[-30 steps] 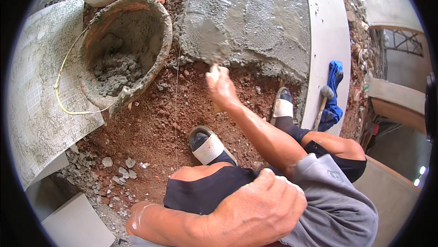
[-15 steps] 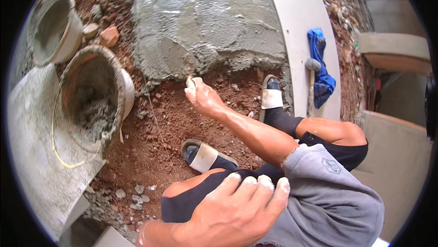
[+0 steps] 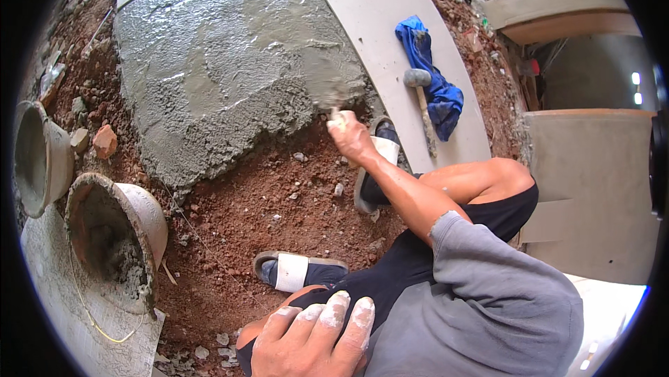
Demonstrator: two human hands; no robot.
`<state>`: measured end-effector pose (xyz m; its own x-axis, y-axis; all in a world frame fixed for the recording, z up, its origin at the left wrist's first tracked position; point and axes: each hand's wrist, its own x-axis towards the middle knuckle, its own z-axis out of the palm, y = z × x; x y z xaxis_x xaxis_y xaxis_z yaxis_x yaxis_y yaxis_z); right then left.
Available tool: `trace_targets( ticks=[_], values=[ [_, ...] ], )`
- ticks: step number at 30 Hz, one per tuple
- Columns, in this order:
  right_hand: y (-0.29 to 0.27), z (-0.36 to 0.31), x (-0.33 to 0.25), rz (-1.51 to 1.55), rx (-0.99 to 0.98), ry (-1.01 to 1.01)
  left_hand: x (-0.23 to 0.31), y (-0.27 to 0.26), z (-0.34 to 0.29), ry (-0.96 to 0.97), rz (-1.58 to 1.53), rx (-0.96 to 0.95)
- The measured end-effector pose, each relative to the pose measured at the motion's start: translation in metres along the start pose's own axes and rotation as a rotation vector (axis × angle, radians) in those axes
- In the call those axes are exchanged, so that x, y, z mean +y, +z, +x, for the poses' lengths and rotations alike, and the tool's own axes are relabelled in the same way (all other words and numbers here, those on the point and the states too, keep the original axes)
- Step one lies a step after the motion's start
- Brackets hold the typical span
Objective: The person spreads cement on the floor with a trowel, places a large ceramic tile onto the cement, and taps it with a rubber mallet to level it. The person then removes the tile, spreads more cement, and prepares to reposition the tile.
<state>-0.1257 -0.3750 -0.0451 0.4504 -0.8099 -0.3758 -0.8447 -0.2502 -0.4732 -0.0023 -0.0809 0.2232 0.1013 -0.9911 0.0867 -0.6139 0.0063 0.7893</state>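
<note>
My right hand (image 3: pixel 350 139) is closed around the handle of a trowel (image 3: pixel 325 79), its blade smeared by motion. The blade lies on the right part of a bed of wet grey mortar (image 3: pixel 209 63), close to its ragged near edge. My left hand (image 3: pixel 310 339) is at the bottom by my left knee, back of the hand up. Its fingers are stretched out, pale with dried mortar at the tips, and hold nothing.
Left stand two mortar-crusted buckets (image 3: pixel 155 220) (image 3: pixel 59 161), the nearer tipped with mortar inside. Right of the bed, a pale slab (image 3: pixel 376 1) carries a mallet (image 3: pixel 417 79) and a blue cloth (image 3: pixel 444 102). Reddish soil (image 3: pixel 244 217) with stones surrounds my sandalled feet.
The view has swung right and shows more of the mortar bed. My right hand has carried the trowel rightward along the mortar's near edge. My left hand sits lower in view.
</note>
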Motion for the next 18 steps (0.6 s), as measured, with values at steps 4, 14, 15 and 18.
trace_targets(
  ticks=[4,14,15,18],
  values=[
    [0.005,0.004,-0.004,-0.143,-0.094,-0.174,0.000,0.002,0.005,-0.004,0.007,-0.009],
    [-0.033,0.034,0.058,0.057,0.019,0.303,0.005,0.002,0.002,0.015,0.015,0.003],
    [-0.032,0.031,0.055,-0.009,0.028,0.271,0.005,0.001,0.001,0.018,0.015,0.001],
    [-0.024,0.015,0.029,-0.211,-0.015,0.145,0.006,0.002,0.000,0.015,0.013,0.001]
  ],
)
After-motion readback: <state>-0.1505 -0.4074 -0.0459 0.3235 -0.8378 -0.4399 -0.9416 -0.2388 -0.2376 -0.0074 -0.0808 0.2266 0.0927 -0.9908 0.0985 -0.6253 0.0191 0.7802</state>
